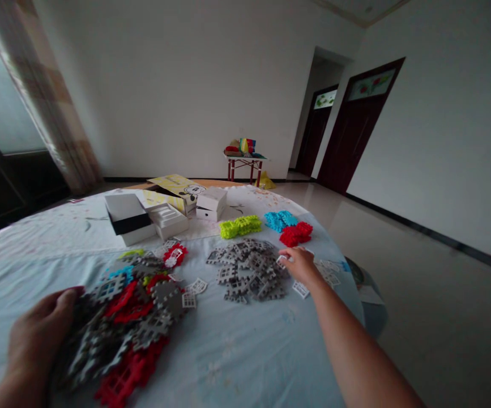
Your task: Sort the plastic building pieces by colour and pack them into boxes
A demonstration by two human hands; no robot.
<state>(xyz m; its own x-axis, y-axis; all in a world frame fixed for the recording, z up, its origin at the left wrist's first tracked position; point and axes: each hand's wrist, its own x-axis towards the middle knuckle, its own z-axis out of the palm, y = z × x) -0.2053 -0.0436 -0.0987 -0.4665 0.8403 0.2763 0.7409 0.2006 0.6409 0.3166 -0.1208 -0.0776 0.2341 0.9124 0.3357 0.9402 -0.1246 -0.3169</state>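
Observation:
My right hand [300, 264] pinches a small white plastic piece [281, 259] at the right edge of a heap of grey interlocking tiles [251, 269]. Beneath and beyond that hand lie more white lattice pieces [300, 289]. On the near left, my left hand [41, 331] is closed beside a mixed pile of interlocking tiles [160, 300], grey, red, blue and green. What its fingers hold, if anything, I cannot make out. A few white window-grid pieces [189, 300] rest at the mixed pile's right side.
Behind the grey heap sit separate stacks of green tiles [240, 226], blue tiles [281, 220] and red tiles [296, 233]. White boxes [211, 203] and a yellow cartoon box [177, 190] stand at the back of the cloth-covered round table [245, 340].

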